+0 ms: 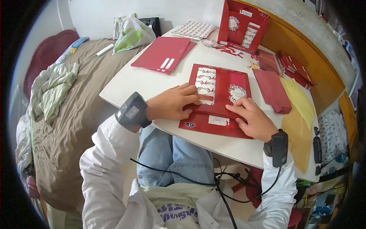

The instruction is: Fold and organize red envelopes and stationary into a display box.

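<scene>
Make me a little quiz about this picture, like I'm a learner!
1. True or false: the left hand and right hand both touch the red printed card.
2. What stands up at the white table's far side? A: yellow sheet; B: red display pack; C: black cable.
3. Fill in: the white-and-green bag sits on the ____.

Key: 1 true; 2 B; 3 bed.

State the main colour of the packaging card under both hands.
The packaging card is red (head view).
</scene>
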`<state>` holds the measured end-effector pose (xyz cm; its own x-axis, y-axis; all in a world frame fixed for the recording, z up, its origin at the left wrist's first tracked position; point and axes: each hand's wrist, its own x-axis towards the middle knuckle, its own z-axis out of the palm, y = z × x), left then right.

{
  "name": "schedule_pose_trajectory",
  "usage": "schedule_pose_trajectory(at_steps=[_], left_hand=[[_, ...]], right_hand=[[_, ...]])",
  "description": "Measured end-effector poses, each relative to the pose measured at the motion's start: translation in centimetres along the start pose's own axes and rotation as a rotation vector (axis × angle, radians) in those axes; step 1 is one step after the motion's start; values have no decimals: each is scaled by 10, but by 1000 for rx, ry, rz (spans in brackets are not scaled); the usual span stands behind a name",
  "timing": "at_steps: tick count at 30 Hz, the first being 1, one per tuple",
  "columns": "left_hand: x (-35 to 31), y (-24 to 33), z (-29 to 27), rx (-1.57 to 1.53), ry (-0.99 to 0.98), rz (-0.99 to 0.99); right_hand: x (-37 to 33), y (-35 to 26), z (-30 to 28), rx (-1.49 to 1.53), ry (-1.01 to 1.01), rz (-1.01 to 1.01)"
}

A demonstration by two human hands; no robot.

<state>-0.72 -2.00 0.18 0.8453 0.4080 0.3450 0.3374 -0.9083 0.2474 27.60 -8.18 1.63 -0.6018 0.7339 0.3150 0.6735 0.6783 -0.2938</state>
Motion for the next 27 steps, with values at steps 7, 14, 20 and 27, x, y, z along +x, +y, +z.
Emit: schedule_pose_trajectory(at_steps=[7, 14, 20, 27], left_hand=[[-3, -7, 6, -81, 36, 34], [-1, -10, 9, 14, 121, 108], [5, 31, 0, 50, -38, 265], [38, 62, 11, -87, -103, 387]], right_hand=[[1, 1, -1, 5, -61, 25], [-2, 5, -4, -126, 83, -38], [-28, -10, -8, -267, 0, 313], [-29, 17, 0, -280, -9, 137]])
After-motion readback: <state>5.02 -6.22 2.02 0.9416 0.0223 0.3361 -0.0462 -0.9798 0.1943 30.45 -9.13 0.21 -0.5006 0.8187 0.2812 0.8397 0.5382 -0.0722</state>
